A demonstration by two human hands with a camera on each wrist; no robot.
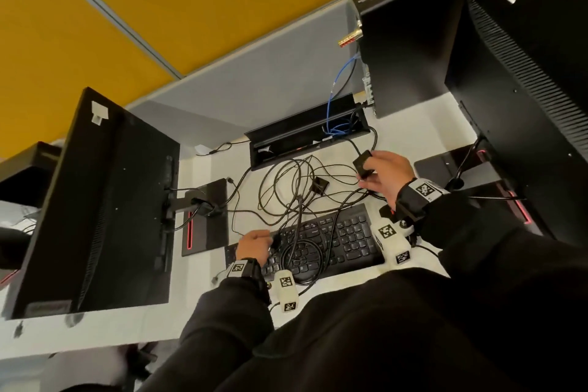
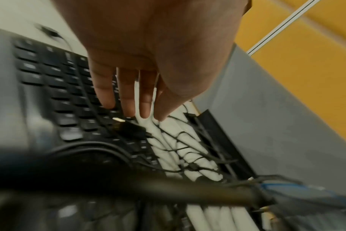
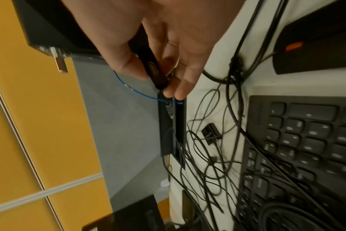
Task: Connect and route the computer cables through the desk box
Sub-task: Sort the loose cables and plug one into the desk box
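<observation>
My right hand (image 1: 378, 173) grips a small black adapter block (image 1: 362, 163) just in front of the right end of the open black desk box (image 1: 286, 132). In the right wrist view the thumb and fingers pinch the adapter (image 3: 154, 68) above the desk box (image 3: 166, 132). My left hand (image 1: 259, 242) hovers over the keyboard (image 1: 346, 239) with fingers (image 2: 128, 100) straight, holding nothing. A black cable plug with a gold tip (image 2: 126, 126) lies on the keys just beyond the fingertips. A tangle of black cables (image 1: 296, 188) spreads between keyboard and box.
A blue cable (image 1: 337, 102) runs from the black computer tower (image 1: 410, 32) into the box. Monitors stand at left (image 1: 105, 200) and right (image 1: 525, 89), backs toward me. A second small black adapter (image 1: 319, 184) lies among the cables. A grey partition (image 1: 254, 89) backs the desk.
</observation>
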